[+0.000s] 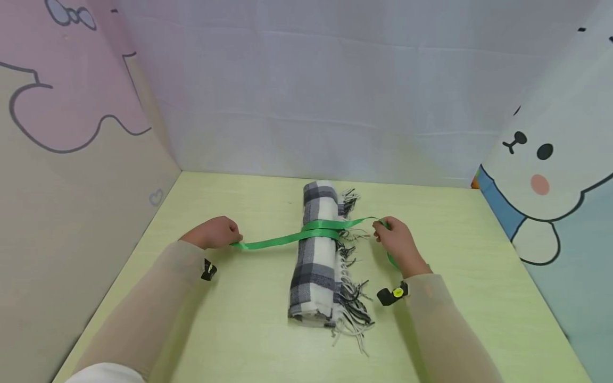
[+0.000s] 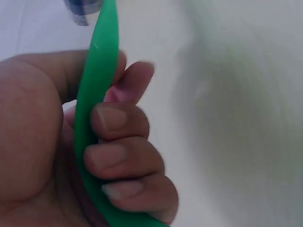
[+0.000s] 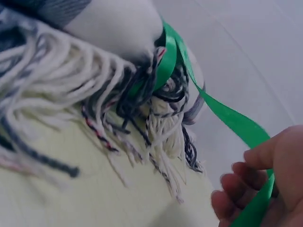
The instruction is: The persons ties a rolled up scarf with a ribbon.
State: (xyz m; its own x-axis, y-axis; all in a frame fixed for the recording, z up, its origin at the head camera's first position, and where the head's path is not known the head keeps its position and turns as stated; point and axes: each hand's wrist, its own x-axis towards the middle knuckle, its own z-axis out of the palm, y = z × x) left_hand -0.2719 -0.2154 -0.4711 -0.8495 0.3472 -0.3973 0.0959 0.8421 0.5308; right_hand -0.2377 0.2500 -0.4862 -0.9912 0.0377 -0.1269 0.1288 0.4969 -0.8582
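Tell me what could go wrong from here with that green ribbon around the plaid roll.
Fringe hangs right beside the green ribbon, so strands might get caught under it.
The left hand and right hand both hold ribbon and neither steadies the plaid roll; an uneven pull could shift it.
The ribbon seems to twist before the right hand, so it may lie creased.
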